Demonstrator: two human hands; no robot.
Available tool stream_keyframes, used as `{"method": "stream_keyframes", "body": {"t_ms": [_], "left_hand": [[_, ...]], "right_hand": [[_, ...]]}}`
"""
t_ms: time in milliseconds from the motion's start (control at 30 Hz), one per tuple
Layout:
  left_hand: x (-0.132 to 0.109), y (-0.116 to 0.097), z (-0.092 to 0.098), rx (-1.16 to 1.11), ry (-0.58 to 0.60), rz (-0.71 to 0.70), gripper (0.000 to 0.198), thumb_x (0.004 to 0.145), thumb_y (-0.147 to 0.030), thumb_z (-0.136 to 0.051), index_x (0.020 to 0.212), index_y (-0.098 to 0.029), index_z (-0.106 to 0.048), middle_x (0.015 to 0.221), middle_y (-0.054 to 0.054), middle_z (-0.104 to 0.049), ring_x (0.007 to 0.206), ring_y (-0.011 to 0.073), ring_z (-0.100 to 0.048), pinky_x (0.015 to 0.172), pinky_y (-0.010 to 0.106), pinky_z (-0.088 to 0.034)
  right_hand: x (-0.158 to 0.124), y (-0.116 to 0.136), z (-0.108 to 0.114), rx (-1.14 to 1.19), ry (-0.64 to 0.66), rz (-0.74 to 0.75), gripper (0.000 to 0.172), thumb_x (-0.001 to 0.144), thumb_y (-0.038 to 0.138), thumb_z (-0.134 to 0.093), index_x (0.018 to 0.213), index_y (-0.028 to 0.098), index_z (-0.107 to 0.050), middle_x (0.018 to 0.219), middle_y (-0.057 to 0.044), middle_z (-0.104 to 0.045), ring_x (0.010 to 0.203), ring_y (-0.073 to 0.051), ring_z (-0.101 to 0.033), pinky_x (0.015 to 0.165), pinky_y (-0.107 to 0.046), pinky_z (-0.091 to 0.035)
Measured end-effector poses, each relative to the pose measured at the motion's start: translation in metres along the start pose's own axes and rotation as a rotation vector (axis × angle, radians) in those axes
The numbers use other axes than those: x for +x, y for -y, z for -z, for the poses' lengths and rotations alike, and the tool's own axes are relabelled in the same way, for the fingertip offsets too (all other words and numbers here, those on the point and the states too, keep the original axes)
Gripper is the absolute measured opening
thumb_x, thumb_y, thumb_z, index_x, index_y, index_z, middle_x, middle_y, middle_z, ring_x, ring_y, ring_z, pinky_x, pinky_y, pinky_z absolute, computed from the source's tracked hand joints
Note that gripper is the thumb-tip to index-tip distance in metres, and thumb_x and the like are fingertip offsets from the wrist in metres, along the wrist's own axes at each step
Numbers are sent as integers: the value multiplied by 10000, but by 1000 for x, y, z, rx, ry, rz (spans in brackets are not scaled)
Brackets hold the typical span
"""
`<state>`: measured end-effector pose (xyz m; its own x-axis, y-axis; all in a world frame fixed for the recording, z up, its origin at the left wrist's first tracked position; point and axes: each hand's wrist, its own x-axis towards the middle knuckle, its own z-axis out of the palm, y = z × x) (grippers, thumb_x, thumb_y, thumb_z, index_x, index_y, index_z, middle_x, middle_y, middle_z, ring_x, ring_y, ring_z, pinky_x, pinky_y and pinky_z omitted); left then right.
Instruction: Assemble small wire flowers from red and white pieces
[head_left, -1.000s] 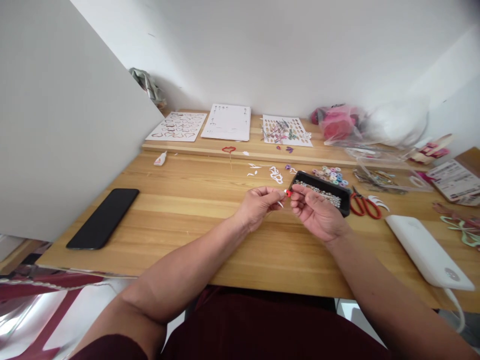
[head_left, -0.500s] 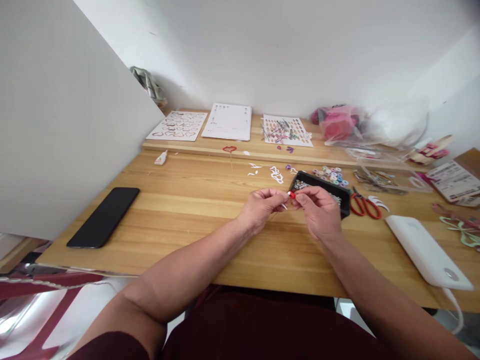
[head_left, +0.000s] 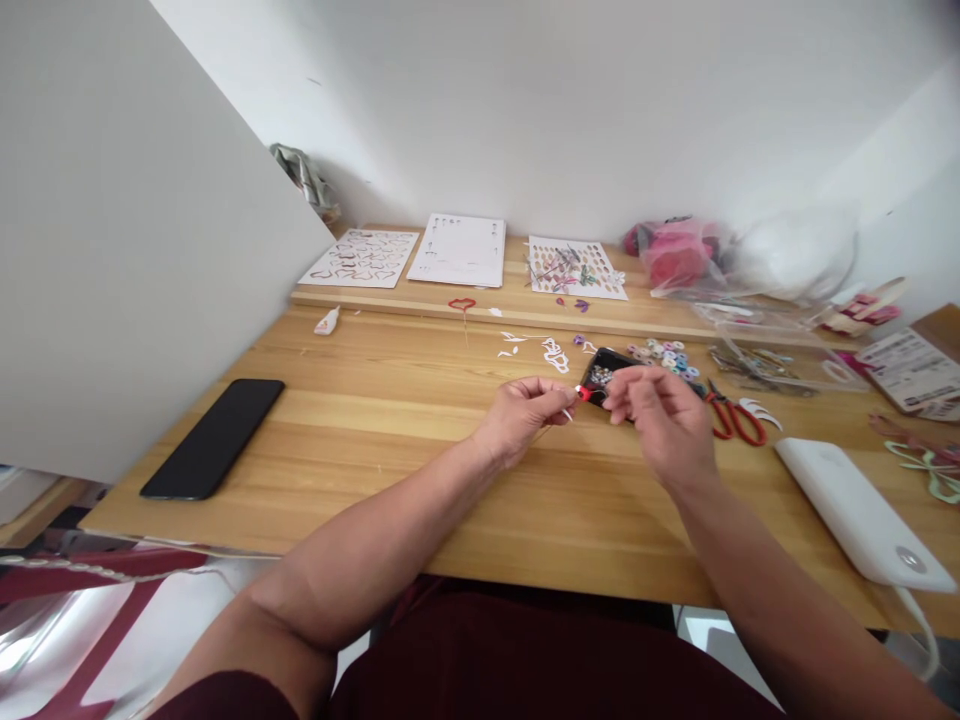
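My left hand (head_left: 531, 415) is closed in a pinch on a small red-and-white piece (head_left: 584, 394), which sticks out past its fingertips over the table. A thin white strip and a fine stem show below those fingers. To the right, my right hand (head_left: 664, 415) is apart from the piece, its thumb and fingers drawn together. A fine thread seems to run from the red part toward it; its end is hidden by the fingers. Partly behind the right hand lies a black tray (head_left: 611, 362) of small silvery bits.
Red-handled scissors (head_left: 739, 418) and a white power bank (head_left: 862, 510) lie right. White cut-outs (head_left: 555, 355) and a red outline shape (head_left: 462, 303) lie farther back. A phone (head_left: 214, 438) and glue bottle (head_left: 327, 321) are left. Printed sheets (head_left: 459, 250) rest on the raised back ledge.
My right hand has moved away from the red-and-white piece, to the right. My left hand keeps its pinch on the piece in nearly the same place. The view has shifted slightly.
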<state>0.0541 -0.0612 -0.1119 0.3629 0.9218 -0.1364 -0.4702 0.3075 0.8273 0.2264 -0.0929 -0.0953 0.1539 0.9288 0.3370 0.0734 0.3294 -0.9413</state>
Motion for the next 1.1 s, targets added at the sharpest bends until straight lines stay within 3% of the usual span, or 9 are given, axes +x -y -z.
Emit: {"method": "stream_keyframes", "body": {"t_ms": [133,300,400,600,733,1000,1100], "left_hand": [[-2,-6,-1,23,26,-29,359,591,-387,-877,652,-118,-647,669,15,-656,594,73,-550,648,254,-436],[-3,-12,1,13,40,-83,328,632,-386,-859,700,-124,-674,682,14,-667,611,74,-558,657,243,-434],[-2,-16,3,-12,32,-98,322,639,-382,-857,713,-125,-678,678,17,-672,607,75,-559,661,243,-434],[-1,-25,6,-53,-10,-128,315,627,-362,-863,706,-122,-674,633,7,-655,553,61,-534,599,216,-405],[0,-29,6,-68,-65,-134,331,599,-368,-870,695,-126,-665,636,-3,-644,558,54,-529,604,210,-412],[0,-33,6,37,-114,-158,329,637,-388,-843,710,-128,-654,660,5,-637,580,59,-535,618,216,-438],[-1,-34,6,149,-143,-210,317,673,-405,-816,733,-137,-656,692,4,-633,606,71,-541,601,215,-454]], "right_hand": [[12,4,4,174,-55,-72,197,866,416,-701,934,233,-717,918,-40,-674,823,-168,-678,580,-247,-490],[13,1,-15,195,150,-142,184,844,317,-723,1012,244,-704,1075,-54,-692,1010,-182,-657,719,-262,-542],[12,0,-28,137,248,-148,235,841,315,-721,1062,243,-685,1035,-49,-700,885,-158,-652,712,-286,-552],[15,1,-37,-15,275,-156,179,845,361,-700,897,198,-649,739,-11,-657,571,-118,-566,474,-239,-413],[10,0,-38,-166,279,-34,140,881,315,-657,822,188,-655,659,11,-589,573,-105,-497,536,-250,-395],[-5,2,-35,-560,163,270,78,894,206,-621,905,190,-697,514,83,-337,458,-85,-298,466,-253,-267],[-8,7,-32,-678,151,424,105,878,160,-638,939,197,-715,509,78,-404,443,-83,-353,473,-247,-312]]}}
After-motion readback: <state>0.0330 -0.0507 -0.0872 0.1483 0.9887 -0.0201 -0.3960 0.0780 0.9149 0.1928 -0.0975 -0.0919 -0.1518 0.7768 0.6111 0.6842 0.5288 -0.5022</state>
